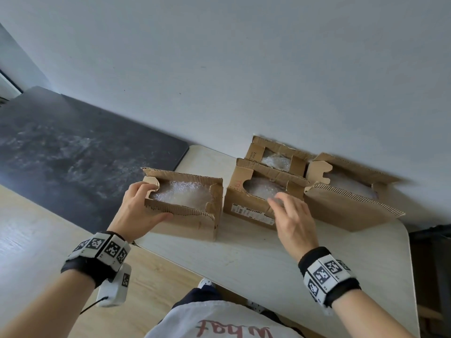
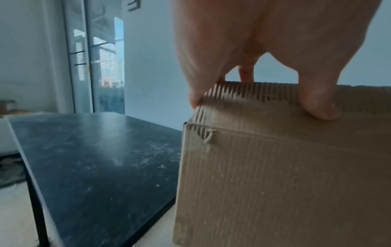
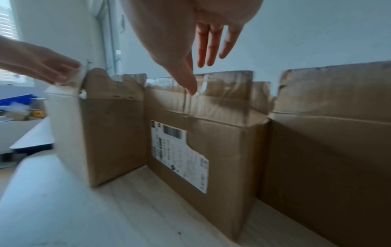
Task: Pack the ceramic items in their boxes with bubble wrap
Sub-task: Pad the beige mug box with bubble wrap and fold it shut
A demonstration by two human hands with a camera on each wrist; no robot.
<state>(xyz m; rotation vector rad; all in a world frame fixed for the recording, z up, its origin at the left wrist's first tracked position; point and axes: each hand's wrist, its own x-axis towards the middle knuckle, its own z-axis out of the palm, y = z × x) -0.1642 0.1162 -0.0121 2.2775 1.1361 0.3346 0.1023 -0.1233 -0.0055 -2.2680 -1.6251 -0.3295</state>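
pale table [image 1: 317, 252] carries the box [image 1: 185, 215] (mouth up); left hand [image 1: 139, 206] grips it, right hand [image 1: 291, 215] spread.

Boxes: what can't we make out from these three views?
- Ceramic items: none visible; bubble wrap covers what is in all four boxes, head view.
- Label on the middle box: print blurred, right wrist view.
- Left hand fingers: tips hidden behind the left box rim, left wrist view.
- Right box: cut off by the frame edge, right wrist view.
- Right hand: motion-blurred, head view.
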